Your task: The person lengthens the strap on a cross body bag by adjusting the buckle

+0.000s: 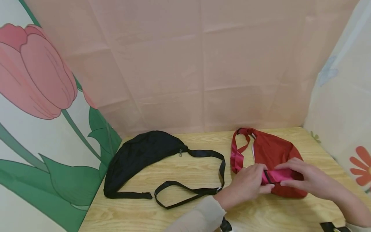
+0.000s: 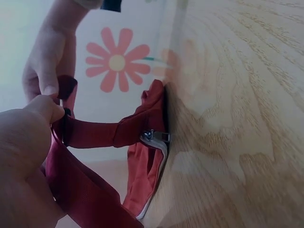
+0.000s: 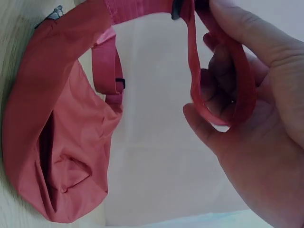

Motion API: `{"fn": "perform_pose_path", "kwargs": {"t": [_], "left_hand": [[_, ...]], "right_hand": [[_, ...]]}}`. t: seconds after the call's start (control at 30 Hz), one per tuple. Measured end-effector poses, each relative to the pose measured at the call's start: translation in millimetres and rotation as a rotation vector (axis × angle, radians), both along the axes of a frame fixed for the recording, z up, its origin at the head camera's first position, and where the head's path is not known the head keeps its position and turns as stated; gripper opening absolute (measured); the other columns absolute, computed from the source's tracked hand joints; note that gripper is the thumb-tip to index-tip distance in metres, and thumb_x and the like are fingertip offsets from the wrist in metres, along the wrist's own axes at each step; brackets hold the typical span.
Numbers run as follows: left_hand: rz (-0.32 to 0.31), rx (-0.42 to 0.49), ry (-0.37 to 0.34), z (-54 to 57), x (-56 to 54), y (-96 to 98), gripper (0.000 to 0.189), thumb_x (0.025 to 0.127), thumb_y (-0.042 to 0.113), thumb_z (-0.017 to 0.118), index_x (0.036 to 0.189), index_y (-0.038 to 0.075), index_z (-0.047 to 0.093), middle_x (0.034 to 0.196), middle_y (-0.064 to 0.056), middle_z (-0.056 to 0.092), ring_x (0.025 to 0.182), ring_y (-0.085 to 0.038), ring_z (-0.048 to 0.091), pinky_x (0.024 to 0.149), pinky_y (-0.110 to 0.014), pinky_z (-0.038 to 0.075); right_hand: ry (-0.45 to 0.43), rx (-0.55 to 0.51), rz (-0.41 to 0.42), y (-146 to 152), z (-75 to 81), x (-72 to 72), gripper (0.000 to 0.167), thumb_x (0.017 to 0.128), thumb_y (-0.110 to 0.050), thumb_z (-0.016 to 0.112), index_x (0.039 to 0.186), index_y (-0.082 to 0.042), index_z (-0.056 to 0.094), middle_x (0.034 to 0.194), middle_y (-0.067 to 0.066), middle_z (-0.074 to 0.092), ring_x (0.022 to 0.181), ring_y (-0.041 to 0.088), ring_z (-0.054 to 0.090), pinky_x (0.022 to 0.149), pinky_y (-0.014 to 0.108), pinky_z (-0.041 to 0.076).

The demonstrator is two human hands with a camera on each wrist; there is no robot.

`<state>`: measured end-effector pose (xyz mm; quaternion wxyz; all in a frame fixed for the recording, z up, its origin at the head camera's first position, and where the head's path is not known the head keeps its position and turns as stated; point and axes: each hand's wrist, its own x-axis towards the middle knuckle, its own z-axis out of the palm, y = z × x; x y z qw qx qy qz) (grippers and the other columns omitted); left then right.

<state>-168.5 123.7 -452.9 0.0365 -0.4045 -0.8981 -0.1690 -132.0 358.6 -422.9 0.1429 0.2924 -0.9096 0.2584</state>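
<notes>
A red crossbody bag [image 1: 269, 145] lies on the right part of the table, its strap [image 1: 281, 175] raised over the front of it. My left hand [image 1: 246, 183] pinches the strap beside a black slider buckle [image 1: 269, 177]. In the right wrist view, a loop of the strap [image 3: 194, 61] passes through my right hand [image 3: 266, 109], gripped between thumb and fingers. A metal zipper pull [image 2: 156, 135] shows on the bag in the left wrist view. My left hand's far fingers are hidden there.
A black crossbody bag [image 1: 145, 154] lies on the left of the wooden table [image 1: 130, 216], its black strap [image 1: 185, 190] looped toward my left forearm. A pinkish sheet [image 1: 203, 64] hangs behind the table, with flower-printed panels [image 1: 34, 138] at the sides.
</notes>
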Motion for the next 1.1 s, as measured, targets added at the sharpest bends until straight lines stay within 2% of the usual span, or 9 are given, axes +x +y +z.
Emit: {"fn": "perform_pose_path", "kwargs": {"t": [0.07, 0.23, 0.4, 0.5, 0.7, 0.93, 1.1], "left_hand": [[0.004, 0.008, -0.017, 0.1, -1.1, -1.9, 0.045, 0.095, 0.053, 0.064, 0.122, 0.021, 0.050, 0.096, 0.017, 0.050, 0.079, 0.005, 0.044, 0.068, -0.012, 0.034], [0.006, 0.028, -0.041, 0.6, -3.0, -4.5, 0.041, 0.095, 0.052, 0.065, 0.119, 0.021, 0.051, 0.091, 0.017, 0.049, 0.076, 0.005, 0.044, 0.065, -0.012, 0.034], [-0.006, 0.020, -0.041, 0.7, -2.3, -4.3, 0.044, 0.095, 0.050, 0.065, 0.123, 0.019, 0.050, 0.095, 0.016, 0.050, 0.079, 0.005, 0.043, 0.064, -0.010, 0.035], [-0.009, 0.013, -0.046, 0.8, -1.4, -3.2, 0.048, 0.096, 0.050, 0.065, 0.127, 0.018, 0.049, 0.100, 0.015, 0.051, 0.081, 0.004, 0.044, 0.064, -0.009, 0.036], [-0.020, -0.005, -0.030, 0.7, -1.3, -2.5, 0.051, 0.096, 0.051, 0.063, 0.132, 0.017, 0.048, 0.101, 0.014, 0.051, 0.080, 0.004, 0.045, 0.065, -0.009, 0.036], [-0.009, 0.006, -0.062, -0.2, -2.9, -3.1, 0.048, 0.097, 0.051, 0.062, 0.130, 0.019, 0.048, 0.094, 0.016, 0.049, 0.079, 0.004, 0.046, 0.070, -0.011, 0.036], [-0.004, -0.002, -0.065, -0.9, -2.2, -1.6, 0.048, 0.096, 0.051, 0.063, 0.130, 0.019, 0.049, 0.096, 0.016, 0.050, 0.079, 0.004, 0.046, 0.068, -0.010, 0.036]], "right_hand": [[-0.008, -0.008, -0.022, 5, -0.1, 0.3, 0.049, 0.071, -0.013, 0.091, 0.114, -0.025, 0.071, 0.100, -0.017, 0.062, 0.083, -0.002, 0.051, 0.064, 0.014, 0.042], [-0.039, -0.041, -0.077, 19, 1.3, 2.3, 0.051, 0.072, -0.007, 0.090, 0.116, -0.024, 0.070, 0.104, -0.015, 0.064, 0.088, -0.001, 0.053, 0.068, 0.012, 0.040], [-0.065, -0.027, -0.068, 17, 4.9, 3.0, 0.053, 0.073, -0.011, 0.090, 0.119, -0.024, 0.067, 0.103, -0.015, 0.063, 0.088, -0.001, 0.054, 0.066, 0.016, 0.045], [-0.034, 0.011, -0.041, 8, 7.2, 1.9, 0.054, 0.071, -0.017, 0.092, 0.119, -0.024, 0.067, 0.101, -0.017, 0.062, 0.084, -0.001, 0.055, 0.064, 0.018, 0.047], [0.014, 0.048, -0.002, -6, 8.6, -0.4, 0.051, 0.071, -0.021, 0.092, 0.118, -0.023, 0.070, 0.105, -0.017, 0.064, 0.090, -0.002, 0.056, 0.072, 0.010, 0.046], [0.020, 0.046, -0.056, 2, 7.1, 0.7, 0.053, 0.071, -0.019, 0.093, 0.117, -0.029, 0.069, 0.106, -0.018, 0.064, 0.092, -0.002, 0.057, 0.077, 0.008, 0.042], [0.015, 0.051, -0.066, 2, 7.7, 1.8, 0.053, 0.071, -0.022, 0.093, 0.117, -0.031, 0.068, 0.108, -0.018, 0.065, 0.095, -0.003, 0.057, 0.080, 0.006, 0.040]]}}
